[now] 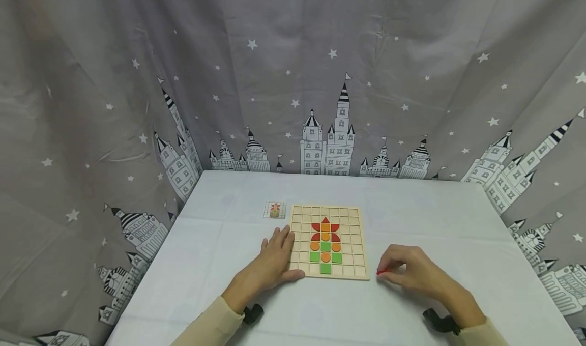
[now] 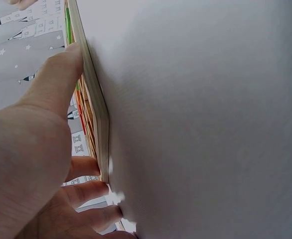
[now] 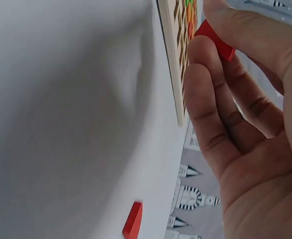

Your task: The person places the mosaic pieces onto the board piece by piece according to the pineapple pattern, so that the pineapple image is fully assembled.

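A wooden grid board (image 1: 354, 234) lies on the white table, with red, orange and green flat pieces set in a figure down its middle columns. My left hand (image 1: 270, 259) rests at the board's left edge, fingers extended along the side and the thumb (image 2: 61, 69) against the near edge. To the right of the board, my right hand (image 1: 414, 269) pinches a small red piece (image 3: 217, 42) between thumb and fingertips. Its full outline is partly covered by the fingers. A second red piece (image 3: 132, 220) lies on the table in the right wrist view.
A small card (image 1: 274, 210) printed with a coloured grid figure lies beyond my left hand, beside the board's far left corner. Behind the white table (image 1: 412, 208) hangs a grey curtain (image 1: 274, 56) with castles and stars.
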The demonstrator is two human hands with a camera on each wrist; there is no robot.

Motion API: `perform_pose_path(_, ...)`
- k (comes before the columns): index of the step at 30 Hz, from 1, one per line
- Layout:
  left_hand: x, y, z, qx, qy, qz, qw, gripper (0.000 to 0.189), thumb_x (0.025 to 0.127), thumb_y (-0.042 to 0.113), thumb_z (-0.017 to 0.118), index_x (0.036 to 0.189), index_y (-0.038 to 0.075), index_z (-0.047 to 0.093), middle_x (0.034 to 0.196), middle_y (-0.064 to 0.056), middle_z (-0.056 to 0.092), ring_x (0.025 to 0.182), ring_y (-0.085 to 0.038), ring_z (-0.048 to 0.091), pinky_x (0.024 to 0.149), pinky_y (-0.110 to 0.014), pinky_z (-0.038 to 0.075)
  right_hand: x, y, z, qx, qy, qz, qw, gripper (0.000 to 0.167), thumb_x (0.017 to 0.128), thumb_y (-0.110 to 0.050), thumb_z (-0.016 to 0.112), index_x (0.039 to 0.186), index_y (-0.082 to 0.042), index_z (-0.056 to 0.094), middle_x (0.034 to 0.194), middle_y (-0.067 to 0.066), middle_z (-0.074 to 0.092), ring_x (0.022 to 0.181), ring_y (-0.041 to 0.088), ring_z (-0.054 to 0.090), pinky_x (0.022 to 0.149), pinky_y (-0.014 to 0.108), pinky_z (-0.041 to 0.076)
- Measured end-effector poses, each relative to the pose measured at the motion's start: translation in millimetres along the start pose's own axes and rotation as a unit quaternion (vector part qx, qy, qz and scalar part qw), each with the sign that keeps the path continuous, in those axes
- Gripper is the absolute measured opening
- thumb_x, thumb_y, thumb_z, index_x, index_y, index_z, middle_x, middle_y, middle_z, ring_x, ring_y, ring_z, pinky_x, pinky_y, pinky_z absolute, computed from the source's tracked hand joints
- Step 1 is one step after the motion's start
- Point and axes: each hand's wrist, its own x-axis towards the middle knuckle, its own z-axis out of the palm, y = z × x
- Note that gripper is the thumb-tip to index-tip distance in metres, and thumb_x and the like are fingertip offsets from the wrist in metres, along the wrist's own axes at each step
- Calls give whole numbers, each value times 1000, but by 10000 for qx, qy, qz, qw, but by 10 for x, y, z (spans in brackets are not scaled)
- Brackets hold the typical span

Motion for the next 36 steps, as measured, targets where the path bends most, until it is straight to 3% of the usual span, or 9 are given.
perform_pose_path(9, 4, -4, 6, -2, -17, 10, 10000, 114, 100, 52, 91, 176, -11, 34, 188, -36, 26, 176, -63, 25, 133, -86, 32, 249, -32, 196, -9, -90, -336, 9994, 21, 94, -11, 98, 102, -26, 87, 104, -13, 82, 94, 1, 74, 86, 26, 68)
perform_pose_path(18, 4, -3, 4, -17, -4, -1, 10000, 114, 100, 52, 91, 176, -11, 34, 188, -36, 26, 176, -63, 25, 134, -87, 31, 477, -88, 438, -71, -51, -843, 9964, 18, 92, -6, 100, 100, -18, 89, 103, -5, 81, 94, 6, 73, 84, 25, 67)
perform_pose_path(27, 11, 0, 2, -77, -4, -20, 10000, 115, 99, 52, 92, 176, -11, 34, 189, -35, 25, 177, -62, 24, 134, -87, 30, 588, -121, 599, -88, -427, -439, 9981, 14, 96, -10, 97, 102, -19, 88, 106, -5, 80, 97, 2, 70, 86, 21, 67)
perform_pose_path(36, -2, 5, -5, -128, -56, -66, 9999, 116, 100, 52, 91, 177, -11, 33, 189, -35, 24, 177, -62, 23, 135, -86, 29, 599, -157, 585, -450, -623, -418, 9962, 14, 98, -9, 95, 109, -18, 93, 112, -8, 77, 104, 2, 72, 96, 23, 69)
